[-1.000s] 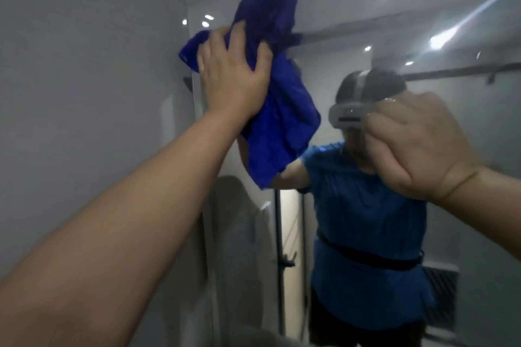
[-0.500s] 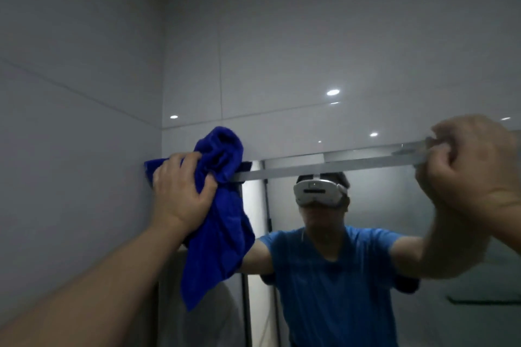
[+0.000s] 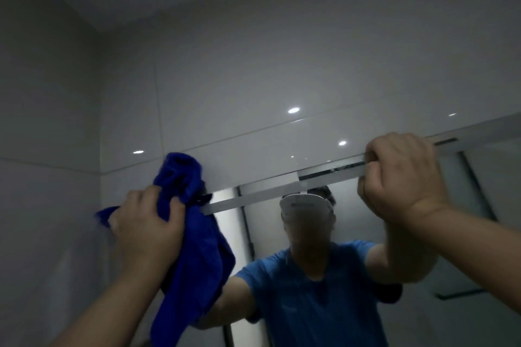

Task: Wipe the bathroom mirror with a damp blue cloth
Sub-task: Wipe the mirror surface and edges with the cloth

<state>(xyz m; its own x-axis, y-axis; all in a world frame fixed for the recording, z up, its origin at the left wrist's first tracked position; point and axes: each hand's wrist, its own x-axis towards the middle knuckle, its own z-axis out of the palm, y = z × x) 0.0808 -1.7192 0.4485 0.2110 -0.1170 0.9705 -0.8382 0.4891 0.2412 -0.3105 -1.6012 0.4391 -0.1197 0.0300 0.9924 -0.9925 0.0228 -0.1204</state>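
My left hand presses a bunched blue cloth against the top left corner of the mirror. Part of the cloth pokes above the mirror's upper edge and the rest hangs down below my hand. My right hand is closed over the mirror's silver top edge further to the right. The glass reflects a person in a blue shirt with a white headset.
Glossy grey wall tiles rise above the mirror and meet a side wall at the left corner. Ceiling spotlights reflect in the tiles.
The view has tilted upward, so the mirror's top edge sits lower in the frame. My left hand and cloth went from the mirror face to its top left corner. My right hand gripped the top edge.
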